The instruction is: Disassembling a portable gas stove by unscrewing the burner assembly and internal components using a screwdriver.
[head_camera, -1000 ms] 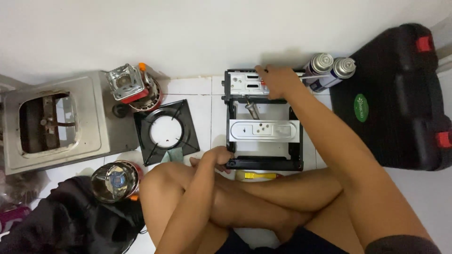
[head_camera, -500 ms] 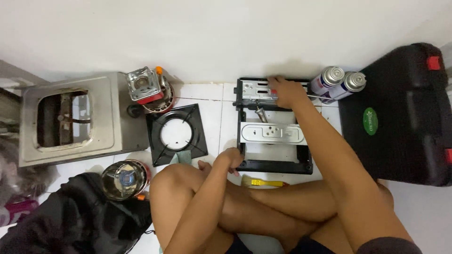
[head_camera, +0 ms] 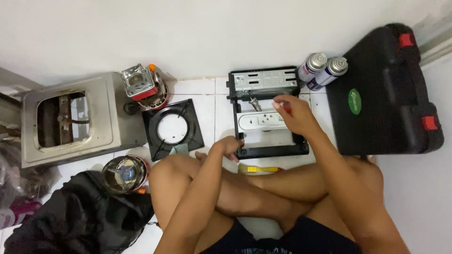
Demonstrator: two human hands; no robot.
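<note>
An open black stove frame (head_camera: 270,151) lies on the white tiled floor in front of my crossed legs. A silver plate (head_camera: 262,121) and a metal burner tube (head_camera: 254,104) sit inside it. My left hand (head_camera: 230,146) grips the frame's near-left corner. Over the frame's right half, my right hand (head_camera: 293,113) is closed on a small red-handled tool (head_camera: 286,107), of which only the red tip shows.
Two gas canisters (head_camera: 311,66) lean at the wall beside a black tool case (head_camera: 381,89) on the right. Left of the frame lie a black square pan support (head_camera: 172,129), a steel stove casing (head_camera: 70,120), a small red burner (head_camera: 141,84), a round metal part (head_camera: 123,169) and a black bag (head_camera: 70,221). A yellow-handled tool (head_camera: 263,169) lies by my shin.
My right hand has drawn back from the frame's far edge to over its middle right. The left hand stays at the near corner. The view has shifted slightly.
</note>
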